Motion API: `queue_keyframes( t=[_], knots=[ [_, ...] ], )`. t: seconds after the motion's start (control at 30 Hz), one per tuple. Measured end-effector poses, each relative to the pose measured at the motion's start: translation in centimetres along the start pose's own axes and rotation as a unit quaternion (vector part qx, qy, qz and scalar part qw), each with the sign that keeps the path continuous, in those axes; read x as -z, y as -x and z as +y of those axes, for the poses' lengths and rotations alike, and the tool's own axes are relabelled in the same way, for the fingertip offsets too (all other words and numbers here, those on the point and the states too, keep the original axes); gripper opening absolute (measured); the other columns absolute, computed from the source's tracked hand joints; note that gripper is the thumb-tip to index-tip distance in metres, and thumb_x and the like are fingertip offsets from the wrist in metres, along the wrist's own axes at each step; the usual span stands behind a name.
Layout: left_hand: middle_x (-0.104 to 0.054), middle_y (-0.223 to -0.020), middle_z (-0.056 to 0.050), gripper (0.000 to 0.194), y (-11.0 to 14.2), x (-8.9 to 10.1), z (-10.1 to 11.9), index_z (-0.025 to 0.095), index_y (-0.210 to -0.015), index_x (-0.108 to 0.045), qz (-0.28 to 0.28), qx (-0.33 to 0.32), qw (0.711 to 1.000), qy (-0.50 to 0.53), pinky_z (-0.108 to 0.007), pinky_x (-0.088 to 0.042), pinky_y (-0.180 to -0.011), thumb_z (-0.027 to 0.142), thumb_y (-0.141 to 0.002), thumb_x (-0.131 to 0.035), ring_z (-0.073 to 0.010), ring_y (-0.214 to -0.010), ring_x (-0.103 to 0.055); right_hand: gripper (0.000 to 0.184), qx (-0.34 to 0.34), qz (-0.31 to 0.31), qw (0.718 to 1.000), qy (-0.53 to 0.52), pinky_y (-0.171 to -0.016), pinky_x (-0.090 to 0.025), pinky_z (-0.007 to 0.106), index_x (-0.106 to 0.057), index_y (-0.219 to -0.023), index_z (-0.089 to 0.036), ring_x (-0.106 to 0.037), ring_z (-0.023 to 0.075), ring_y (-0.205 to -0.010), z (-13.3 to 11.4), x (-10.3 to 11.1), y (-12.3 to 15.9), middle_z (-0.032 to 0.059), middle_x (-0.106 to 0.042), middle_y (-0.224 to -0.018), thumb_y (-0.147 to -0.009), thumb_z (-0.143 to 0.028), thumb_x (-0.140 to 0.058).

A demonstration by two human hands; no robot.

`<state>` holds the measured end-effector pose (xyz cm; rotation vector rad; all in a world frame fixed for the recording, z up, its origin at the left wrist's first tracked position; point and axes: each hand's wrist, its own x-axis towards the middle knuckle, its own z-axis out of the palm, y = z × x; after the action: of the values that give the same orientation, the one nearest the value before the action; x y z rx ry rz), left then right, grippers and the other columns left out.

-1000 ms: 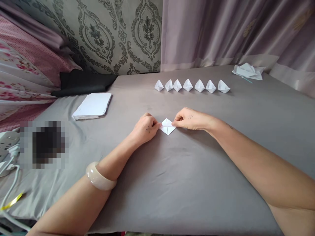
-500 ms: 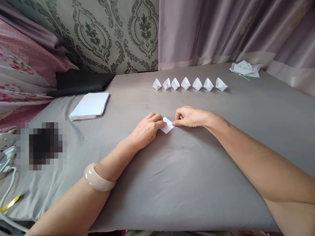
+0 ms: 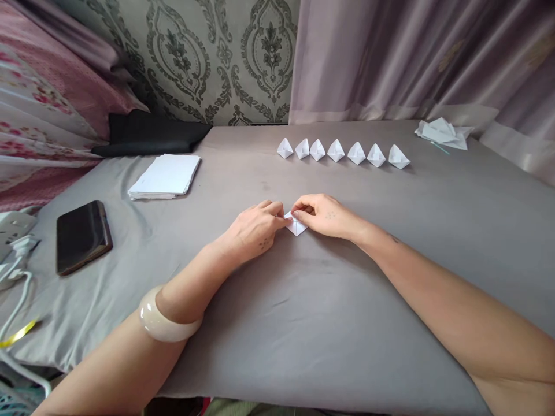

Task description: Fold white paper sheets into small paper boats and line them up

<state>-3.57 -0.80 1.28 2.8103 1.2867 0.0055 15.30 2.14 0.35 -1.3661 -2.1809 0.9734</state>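
Observation:
A small folded white paper [image 3: 296, 227] lies on the grey cloth between my two hands, its lower corner pointing toward me. My left hand [image 3: 259, 224] is closed at the paper's left side, thumb and fingers pinching that edge. Across from it, my right hand [image 3: 319, 214] has its thumb and index finger pressed together on the paper's upper part. The fingers hide the top and side corners. Farther back stands a row of several folded paper boats [image 3: 336, 151], upright and apart from my hands.
A stack of white paper sheets [image 3: 165, 176] lies at the left, with a dark phone [image 3: 84, 237] nearer me. Behind the stack is a folded black cloth [image 3: 156, 134]. More folded papers [image 3: 444, 133] lie at the back right. A power strip [image 3: 16, 225] with cables borders the left edge.
My right hand has moved from the paper's right corner inward and onto its upper part. The left hand stays at the left edge. The view has shifted slightly.

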Motion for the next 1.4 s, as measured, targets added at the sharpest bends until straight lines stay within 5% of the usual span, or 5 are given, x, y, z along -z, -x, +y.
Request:
queue_keyframes(
  t=[0.3, 0.73, 1.0, 1.3, 1.4],
  knots=[
    [-0.063, -0.101, -0.006, 0.049, 0.7, 1.0, -0.2, 0.029, -0.11, -0.069, -0.019, 0.097, 0.994, 0.041, -0.024, -0.042, -0.059, 0.005, -0.08, -0.039, -0.021, -0.096, -0.057, 0.029, 0.018, 0.016, 0.997, 0.076, -0.075, -0.043, 0.026, -0.066, -0.11, -0.022, -0.058, 0.0147, -0.081, -0.1, -0.4, 0.2, 0.0042, -0.063, -0.095, -0.086, -0.028, -0.052],
    [-0.068, -0.094, -0.003, 0.035, 0.3, -0.5, -1.4, 0.021, -0.079, -0.07, 0.099, 0.193, 0.958, 0.189, -0.029, -0.046, -0.066, 0.01, -0.077, -0.037, -0.0159, -0.072, -0.058, 0.02, 0.063, -0.024, 0.984, 0.164, -0.089, -0.04, 0.035, -0.06, -0.101, -0.023, -0.043, 0.0241, -0.113, -0.4, 0.4, 0.1, 0.0068, -0.051, -0.115, -0.091, -0.031, -0.045],
    [-0.07, -0.085, -0.004, 0.029, 0.0, -0.9, -1.6, 0.018, -0.096, -0.066, 0.106, 0.217, 0.915, 0.322, -0.029, -0.048, -0.069, 0.019, -0.078, -0.043, -0.0167, -0.074, -0.061, 0.007, 0.026, -0.073, 0.992, 0.103, -0.078, -0.041, 0.031, -0.048, -0.089, -0.023, -0.052, 0.0187, -0.096, -0.4, 1.6, 0.2, 0.0032, -0.057, -0.102, -0.086, -0.029, -0.048],
    [-0.066, -0.091, -0.004, 0.048, 0.1, -0.5, -0.2, 0.018, -0.105, -0.061, 0.044, 0.197, 0.889, 0.411, -0.027, -0.045, -0.062, 0.052, -0.072, -0.066, -0.0153, -0.073, -0.057, 0.025, -0.054, -0.124, 0.988, 0.077, -0.067, -0.043, 0.025, -0.056, -0.102, -0.023, -0.058, 0.0162, -0.085, -0.3, 2.4, 0.2, 0.0031, -0.062, -0.099, -0.078, -0.028, -0.058],
    [-0.065, -0.091, -0.003, 0.05, 0.1, -0.5, 0.9, 0.018, -0.107, -0.059, 0.03, 0.183, 0.89, 0.416, -0.027, -0.044, -0.06, 0.049, -0.068, -0.07, -0.0152, -0.073, -0.057, 0.032, -0.061, -0.154, 0.982, 0.09, -0.062, -0.042, 0.024, -0.056, -0.107, -0.025, -0.059, 0.0157, -0.081, -0.5, 2.9, 0.4, 0.0018, -0.064, -0.096, -0.076, -0.03, -0.061]
  ],
)
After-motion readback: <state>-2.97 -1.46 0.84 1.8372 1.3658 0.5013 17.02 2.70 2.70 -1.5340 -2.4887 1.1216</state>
